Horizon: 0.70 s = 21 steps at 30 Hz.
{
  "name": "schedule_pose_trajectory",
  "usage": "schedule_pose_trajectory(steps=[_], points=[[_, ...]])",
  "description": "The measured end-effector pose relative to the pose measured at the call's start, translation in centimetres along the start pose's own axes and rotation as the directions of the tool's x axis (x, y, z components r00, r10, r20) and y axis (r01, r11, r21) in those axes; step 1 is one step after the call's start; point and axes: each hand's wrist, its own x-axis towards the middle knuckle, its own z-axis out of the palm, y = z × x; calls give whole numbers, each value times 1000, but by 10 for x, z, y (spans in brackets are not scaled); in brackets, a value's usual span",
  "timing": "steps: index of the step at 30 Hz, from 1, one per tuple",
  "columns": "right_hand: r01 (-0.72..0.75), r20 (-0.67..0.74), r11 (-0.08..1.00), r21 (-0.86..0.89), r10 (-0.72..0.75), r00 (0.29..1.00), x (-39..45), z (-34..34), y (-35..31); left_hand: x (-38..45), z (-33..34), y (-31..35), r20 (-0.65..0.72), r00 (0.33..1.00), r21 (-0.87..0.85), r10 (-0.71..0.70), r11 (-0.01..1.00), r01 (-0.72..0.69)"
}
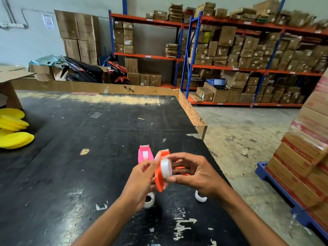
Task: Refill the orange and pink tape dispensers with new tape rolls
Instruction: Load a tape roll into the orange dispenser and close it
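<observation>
Holding orange dispenser [159,176] in left hand [142,181]; right hand [193,172] pinching white tape roll [166,167] against it

Left hand [142,180] hides part of the orange dispenser [158,180] and pink dispenser [145,155]

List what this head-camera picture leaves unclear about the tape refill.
- Orange dispenser: its inside is hidden by the tape roll and both hands.
- Pink dispenser: its near end is covered by the left hand.
- White rolls on the table: partly hidden under the left hand and right hand; new or used cannot be told.
</observation>
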Motion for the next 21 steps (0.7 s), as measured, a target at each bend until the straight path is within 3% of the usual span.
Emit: schedule_pose_trajectory(steps=[3,8,13,18,21], points=[[16,-3,1000,-7,-16,1000,1,7,2,-1,3,0,3,1000,1,30,1000,-30],[96,-75,978,-187,-111,991,3,13,4,-2,7,-1,44,995,-19,85,996,-84],[129,-73,946,-298,-157,985,4,13,8,1,8,-2,54,997,-1,57,998,-57],[157,-89,867,-473,-225,970,2,13,10,9,8,-5,38,999,-91,21,996,-18],[146,-92,899,-414,-200,975,1,8,11,11,7,-7,24,1000,-100,8,995,-6]])
